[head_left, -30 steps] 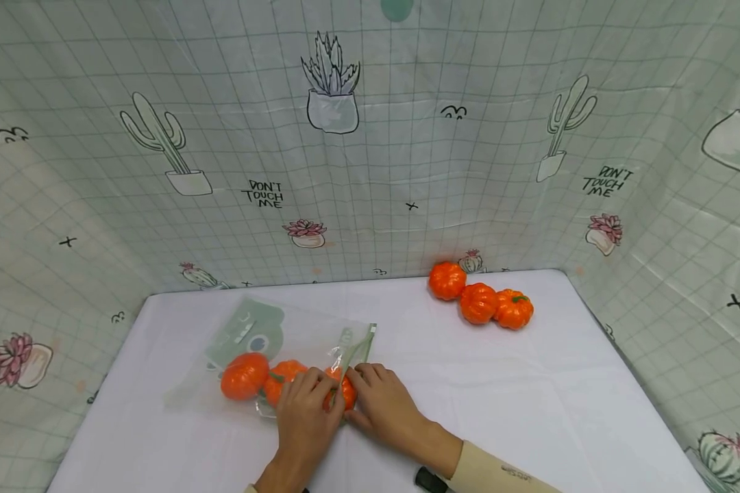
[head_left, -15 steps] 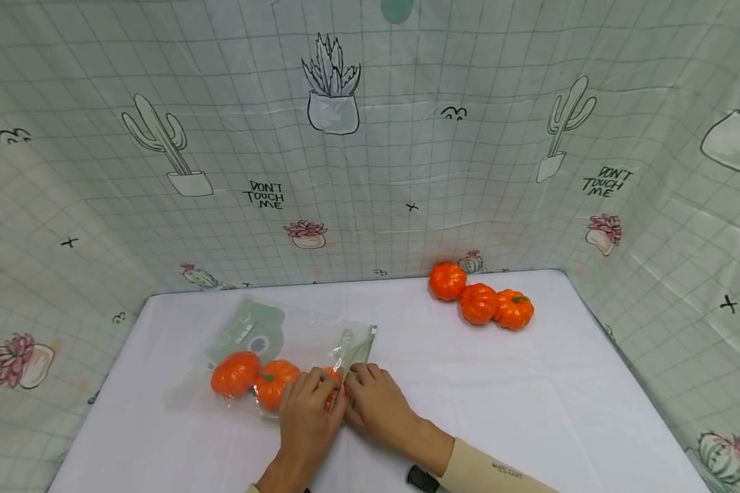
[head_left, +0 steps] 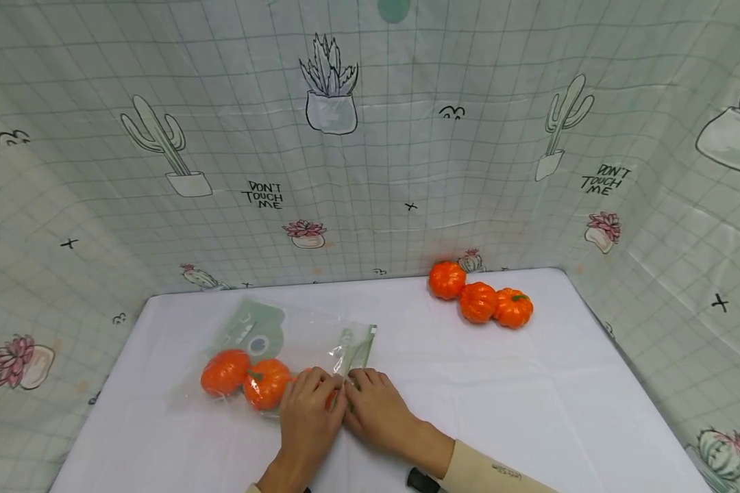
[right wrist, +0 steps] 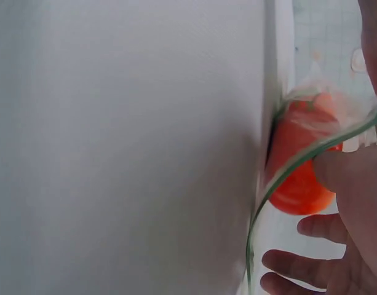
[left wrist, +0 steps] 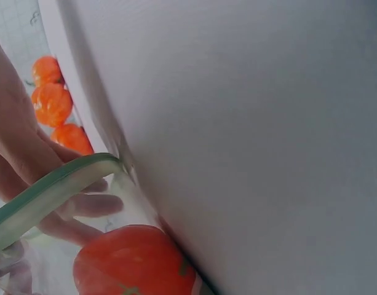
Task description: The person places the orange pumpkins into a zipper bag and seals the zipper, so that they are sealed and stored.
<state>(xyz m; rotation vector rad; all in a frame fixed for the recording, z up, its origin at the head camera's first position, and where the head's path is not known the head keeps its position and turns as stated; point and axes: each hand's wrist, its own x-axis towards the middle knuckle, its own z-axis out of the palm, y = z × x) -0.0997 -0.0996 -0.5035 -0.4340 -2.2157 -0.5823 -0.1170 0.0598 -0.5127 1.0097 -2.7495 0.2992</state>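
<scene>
A clear zip bag (head_left: 311, 332) with a green print lies on the table, its mouth toward the right. Inside, two orange pumpkins (head_left: 225, 373) (head_left: 266, 385) sit side by side. A third pumpkin (left wrist: 136, 264) lies near the mouth, mostly covered by my left hand (head_left: 310, 414) in the head view. That hand grips the bag's edge with bent fingers. My right hand (head_left: 382, 414) meets it at the mouth, its thumb (right wrist: 329, 169) against the green zip strip (right wrist: 299, 161) and its other fingers spread around the strip.
Three more orange pumpkins (head_left: 447, 280) (head_left: 477, 302) (head_left: 514, 308) stand in a row at the back right of the white table (head_left: 499, 397). A patterned cloth (head_left: 370, 157) rises behind the table and along both sides. A black object (head_left: 422, 481) is by the right wrist.
The pumpkins in the bag have slid left, and the third has gone under my left hand. My right hand has drawn in against the left at the mouth.
</scene>
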